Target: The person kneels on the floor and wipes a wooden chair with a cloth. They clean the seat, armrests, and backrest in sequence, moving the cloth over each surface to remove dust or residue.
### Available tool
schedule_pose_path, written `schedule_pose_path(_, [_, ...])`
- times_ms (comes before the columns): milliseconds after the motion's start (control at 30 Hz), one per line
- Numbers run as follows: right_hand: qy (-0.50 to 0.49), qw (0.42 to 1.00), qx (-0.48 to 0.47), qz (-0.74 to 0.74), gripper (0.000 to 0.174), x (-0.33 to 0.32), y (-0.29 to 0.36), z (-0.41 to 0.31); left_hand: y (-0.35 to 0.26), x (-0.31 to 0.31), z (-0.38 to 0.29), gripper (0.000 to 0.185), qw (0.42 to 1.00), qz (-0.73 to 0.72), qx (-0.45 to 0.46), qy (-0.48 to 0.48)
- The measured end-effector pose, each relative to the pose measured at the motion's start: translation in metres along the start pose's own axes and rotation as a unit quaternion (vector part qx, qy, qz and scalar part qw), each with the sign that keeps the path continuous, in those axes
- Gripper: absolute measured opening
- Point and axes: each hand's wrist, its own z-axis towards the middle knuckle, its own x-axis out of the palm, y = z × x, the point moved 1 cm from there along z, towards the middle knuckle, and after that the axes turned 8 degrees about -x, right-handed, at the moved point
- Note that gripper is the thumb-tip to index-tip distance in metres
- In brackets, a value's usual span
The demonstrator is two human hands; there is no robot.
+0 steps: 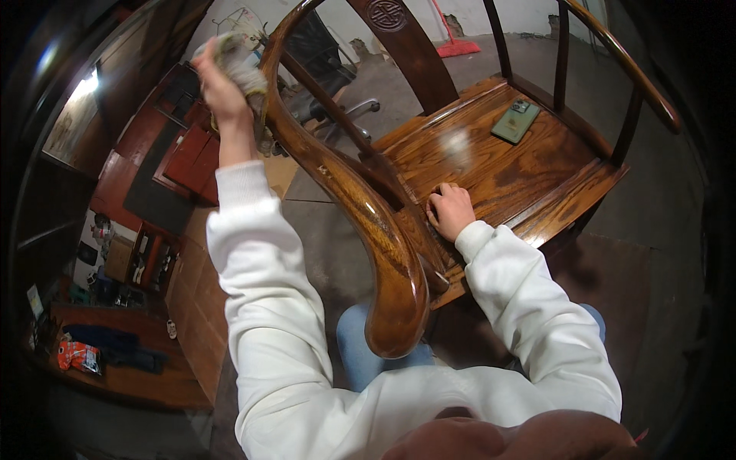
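A glossy dark wooden armchair [345,184] with a curved armrest and a carved back splat [402,52] stands before me. My left hand [221,86], blurred, is raised at the outer side of the curved rail, holding a pale cloth [244,66] with a yellowish-green edge. The cloth lies against or close beside the rail. My right hand [451,210] rests on the left part of the wooden seat [494,172], its fingers curled; whether something is under them cannot be told. A green smartphone [515,121] lies on the seat, farther back.
A black office chair [313,57] stands behind the armrest. Red-brown furniture [192,161] fills the left side. A low wooden surface [178,374] at lower left bears dark clothing [115,345] and an orange packet [77,355]. A red broom [458,48] touches the floor by the wall.
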Motion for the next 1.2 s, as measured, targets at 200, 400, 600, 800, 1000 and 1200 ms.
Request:
schedule_pose_path(200, [0.007,1.0,0.0,-0.011,0.008,-0.004,0.003,0.0,0.058,0.015,0.041,0.093,0.906,0.334,-0.213,0.147])
schedule_pose_path(400, [-0.008,1.0,-0.008,-0.017,0.007,-0.001,0.003,0.0,0.049,0.017,0.036,0.094,0.85,0.455,-0.223,0.146])
schedule_pose_path(600, [-0.009,1.0,0.0,-0.012,0.007,-0.001,0.001,0.0,0.026,0.023,0.013,0.093,0.811,0.536,-0.198,0.124])
schedule_pose_path(800, [0.015,1.0,0.012,0.003,0.008,-0.002,-0.002,0.002,0.006,0.022,-0.016,0.092,0.836,0.5,-0.203,0.105])
schedule_pose_path(1000, [0.015,1.0,0.013,0.008,0.008,-0.001,-0.004,0.001,0.006,0.008,-0.047,0.089,0.901,0.373,-0.207,0.081])
schedule_pose_path(1200, [0.028,0.999,0.018,0.006,0.008,-0.002,-0.004,0.002,-0.006,0.008,-0.1,0.073,0.967,0.035,-0.248,0.056])
